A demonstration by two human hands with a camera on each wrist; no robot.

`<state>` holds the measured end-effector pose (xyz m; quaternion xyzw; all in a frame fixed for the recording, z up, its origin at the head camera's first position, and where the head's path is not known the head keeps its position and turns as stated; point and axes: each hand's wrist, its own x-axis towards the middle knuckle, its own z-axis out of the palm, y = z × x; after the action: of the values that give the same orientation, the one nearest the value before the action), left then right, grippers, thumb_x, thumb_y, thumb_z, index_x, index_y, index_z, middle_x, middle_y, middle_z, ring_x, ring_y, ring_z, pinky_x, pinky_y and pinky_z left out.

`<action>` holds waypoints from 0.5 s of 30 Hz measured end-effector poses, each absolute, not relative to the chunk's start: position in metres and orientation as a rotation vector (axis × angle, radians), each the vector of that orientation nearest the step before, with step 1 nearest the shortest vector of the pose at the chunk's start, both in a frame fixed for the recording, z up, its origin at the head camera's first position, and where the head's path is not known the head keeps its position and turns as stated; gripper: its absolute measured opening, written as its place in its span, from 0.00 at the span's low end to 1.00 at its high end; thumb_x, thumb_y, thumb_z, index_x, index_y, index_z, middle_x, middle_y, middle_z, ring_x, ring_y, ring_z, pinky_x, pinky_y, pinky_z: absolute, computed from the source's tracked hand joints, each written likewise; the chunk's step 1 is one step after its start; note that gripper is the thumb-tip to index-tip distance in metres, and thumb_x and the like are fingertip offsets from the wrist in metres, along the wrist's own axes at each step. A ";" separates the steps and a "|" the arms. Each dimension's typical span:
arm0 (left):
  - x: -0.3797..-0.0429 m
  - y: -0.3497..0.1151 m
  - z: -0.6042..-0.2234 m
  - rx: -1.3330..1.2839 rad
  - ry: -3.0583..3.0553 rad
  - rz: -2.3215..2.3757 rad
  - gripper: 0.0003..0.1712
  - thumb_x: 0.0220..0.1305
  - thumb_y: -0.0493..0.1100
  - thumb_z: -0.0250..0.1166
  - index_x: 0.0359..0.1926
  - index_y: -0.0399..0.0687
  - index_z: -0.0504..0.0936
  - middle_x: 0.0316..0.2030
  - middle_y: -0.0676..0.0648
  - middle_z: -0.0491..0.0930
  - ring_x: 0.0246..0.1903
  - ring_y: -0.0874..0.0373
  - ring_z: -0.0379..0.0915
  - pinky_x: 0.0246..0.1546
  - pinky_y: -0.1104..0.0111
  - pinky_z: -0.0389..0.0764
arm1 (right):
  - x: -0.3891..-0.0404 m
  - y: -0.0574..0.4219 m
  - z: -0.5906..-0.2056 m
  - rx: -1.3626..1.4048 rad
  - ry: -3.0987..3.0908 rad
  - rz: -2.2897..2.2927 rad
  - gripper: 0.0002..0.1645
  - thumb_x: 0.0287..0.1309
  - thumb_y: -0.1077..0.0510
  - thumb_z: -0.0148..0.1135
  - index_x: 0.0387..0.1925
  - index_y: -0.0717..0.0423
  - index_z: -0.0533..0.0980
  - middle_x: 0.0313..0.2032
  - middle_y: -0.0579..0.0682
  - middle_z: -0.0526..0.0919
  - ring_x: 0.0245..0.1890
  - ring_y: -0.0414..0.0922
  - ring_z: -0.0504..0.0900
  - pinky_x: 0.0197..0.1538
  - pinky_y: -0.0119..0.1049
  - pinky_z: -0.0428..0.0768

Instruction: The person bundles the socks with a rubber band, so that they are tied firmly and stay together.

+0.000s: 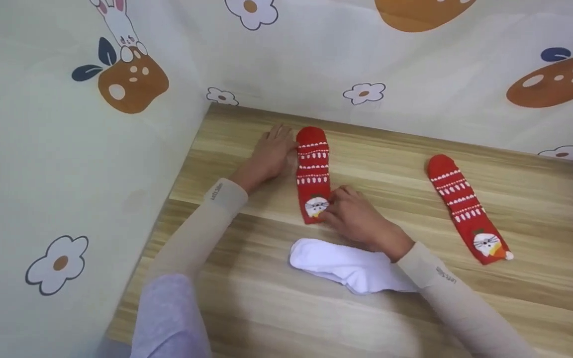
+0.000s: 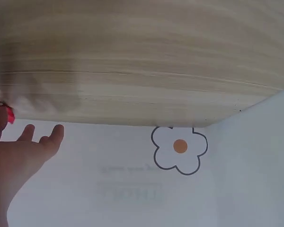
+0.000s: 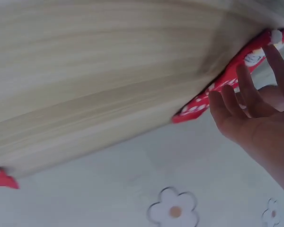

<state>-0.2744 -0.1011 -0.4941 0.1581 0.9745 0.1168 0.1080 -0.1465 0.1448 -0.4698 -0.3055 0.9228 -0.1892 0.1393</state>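
A red patterned sock (image 1: 312, 174) with a cat face near its cuff lies flat and lengthwise on the wooden table. At its left edge, close to the toe end, is my left hand (image 1: 272, 151), fingers extended and fingertips by the fabric. My right hand (image 1: 358, 216) touches the cuff end beside the cat face; the right wrist view shows its fingers (image 3: 247, 87) loosely bent against the sock. Below the right wrist lies a white sock (image 1: 341, 263), its right end hidden under the forearm.
A second red sock (image 1: 465, 209) of the same pattern lies slanted at the right of the table (image 1: 391, 149). Walls covered in printed cloth (image 1: 296, 64) with flowers and fruit rise along the table's back and left edges.
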 end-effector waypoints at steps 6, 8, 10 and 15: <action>-0.267 -0.098 -0.498 0.488 2.898 0.461 0.29 0.66 0.37 0.65 0.67 0.53 0.74 0.80 0.44 0.54 0.82 0.43 0.40 0.79 0.43 0.52 | -0.146 0.165 -0.477 -0.760 2.771 -0.604 0.19 0.69 0.49 0.65 0.49 0.58 0.87 0.52 0.54 0.83 0.54 0.49 0.76 0.59 0.48 0.79; -0.267 -0.096 -0.502 0.506 2.883 0.485 0.32 0.66 0.38 0.65 0.71 0.55 0.71 0.81 0.44 0.53 0.82 0.43 0.41 0.79 0.42 0.53 | -0.145 0.167 -0.482 -0.776 2.787 -0.598 0.19 0.69 0.48 0.65 0.50 0.57 0.86 0.52 0.54 0.83 0.53 0.50 0.77 0.57 0.47 0.80; -0.266 -0.094 -0.505 0.515 2.864 0.483 0.33 0.69 0.39 0.62 0.74 0.57 0.69 0.81 0.44 0.52 0.82 0.42 0.40 0.78 0.42 0.53 | -0.143 0.170 -0.485 -0.775 2.789 -0.600 0.18 0.68 0.48 0.66 0.50 0.56 0.87 0.52 0.54 0.82 0.52 0.49 0.76 0.56 0.47 0.80; -0.264 -0.098 -0.498 0.516 2.857 0.540 0.19 0.77 0.47 0.56 0.62 0.50 0.81 0.80 0.44 0.56 0.82 0.43 0.43 0.79 0.43 0.54 | -0.147 0.182 -0.478 -0.707 2.823 -0.551 0.21 0.65 0.45 0.69 0.50 0.55 0.88 0.53 0.55 0.81 0.55 0.50 0.75 0.59 0.49 0.78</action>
<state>-0.2640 -0.0983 -0.4977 0.1740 0.9632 0.1819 0.0944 -0.1471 0.1822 -0.4780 -0.2376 0.9493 -0.1852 0.0898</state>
